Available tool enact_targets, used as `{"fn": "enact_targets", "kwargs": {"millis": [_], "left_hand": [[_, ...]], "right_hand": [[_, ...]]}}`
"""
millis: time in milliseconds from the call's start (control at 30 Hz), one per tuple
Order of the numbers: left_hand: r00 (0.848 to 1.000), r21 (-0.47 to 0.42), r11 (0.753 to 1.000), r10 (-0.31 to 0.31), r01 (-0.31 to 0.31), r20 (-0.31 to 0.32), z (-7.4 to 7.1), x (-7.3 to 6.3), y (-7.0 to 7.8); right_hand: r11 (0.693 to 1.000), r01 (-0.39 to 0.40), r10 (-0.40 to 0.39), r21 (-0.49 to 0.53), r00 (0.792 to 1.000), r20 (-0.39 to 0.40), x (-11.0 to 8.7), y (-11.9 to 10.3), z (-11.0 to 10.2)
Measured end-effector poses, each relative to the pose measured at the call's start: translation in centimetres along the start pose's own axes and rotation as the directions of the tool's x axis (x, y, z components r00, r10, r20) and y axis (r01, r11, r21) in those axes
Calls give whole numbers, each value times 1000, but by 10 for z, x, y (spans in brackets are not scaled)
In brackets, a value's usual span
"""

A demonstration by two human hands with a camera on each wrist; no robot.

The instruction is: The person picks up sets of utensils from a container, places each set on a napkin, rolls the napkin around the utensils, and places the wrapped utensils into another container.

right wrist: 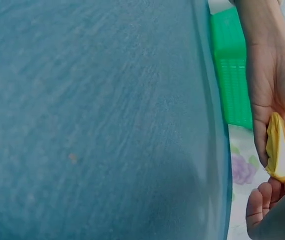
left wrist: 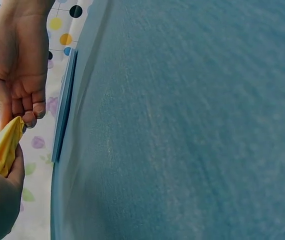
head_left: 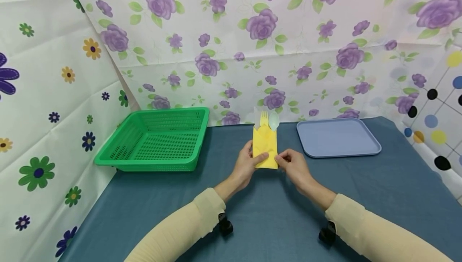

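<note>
A yellow folded napkin (head_left: 265,144) is held up above the table in the head view. Out of its top stick a yellow fork (head_left: 264,118), a pale green spoon (head_left: 274,120) and a whitish, see-through piece (head_left: 257,117) whose kind I cannot make out. My left hand (head_left: 245,164) grips the napkin from its left side, thumb across the front and fingers behind. At the lower right edge, my right hand (head_left: 294,166) pinches the napkin between thumb and forefinger. Both wrist views show the yellow napkin (left wrist: 7,147) between the hands; its cutlery is hidden there.
To the left stands a green plastic basket (head_left: 151,161) with slotted walls. A blue-grey tray (head_left: 339,137) lies at the right. Blue cloth covers the table (head_left: 274,222), and flowered sheets (head_left: 231,33) hang behind and at the left.
</note>
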State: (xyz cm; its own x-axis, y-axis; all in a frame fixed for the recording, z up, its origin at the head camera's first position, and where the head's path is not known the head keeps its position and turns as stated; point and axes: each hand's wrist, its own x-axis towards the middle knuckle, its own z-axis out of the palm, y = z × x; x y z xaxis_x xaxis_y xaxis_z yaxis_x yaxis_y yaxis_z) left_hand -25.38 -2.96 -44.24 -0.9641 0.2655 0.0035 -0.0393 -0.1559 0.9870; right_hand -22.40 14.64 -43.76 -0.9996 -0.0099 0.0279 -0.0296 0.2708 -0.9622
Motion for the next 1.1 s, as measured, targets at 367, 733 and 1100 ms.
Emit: {"fn": "enact_targets", "kwargs": {"millis": [367, 733, 1100], "left_hand": [[1000, 0, 1000, 6, -6, 9, -3, -1, 0], [1000, 0, 1000, 11, -11, -13, -6, 1, 2], [1000, -3, 1000, 18, -18, -11, -6, 1, 3]], "right_hand": [[1000, 4, -5, 28, 1000, 24, 1, -2, 0], [1000, -12, 10, 28, 997, 70, -1, 1, 0], [996, -36, 28, 84, 995, 92, -1, 5, 2]]}}
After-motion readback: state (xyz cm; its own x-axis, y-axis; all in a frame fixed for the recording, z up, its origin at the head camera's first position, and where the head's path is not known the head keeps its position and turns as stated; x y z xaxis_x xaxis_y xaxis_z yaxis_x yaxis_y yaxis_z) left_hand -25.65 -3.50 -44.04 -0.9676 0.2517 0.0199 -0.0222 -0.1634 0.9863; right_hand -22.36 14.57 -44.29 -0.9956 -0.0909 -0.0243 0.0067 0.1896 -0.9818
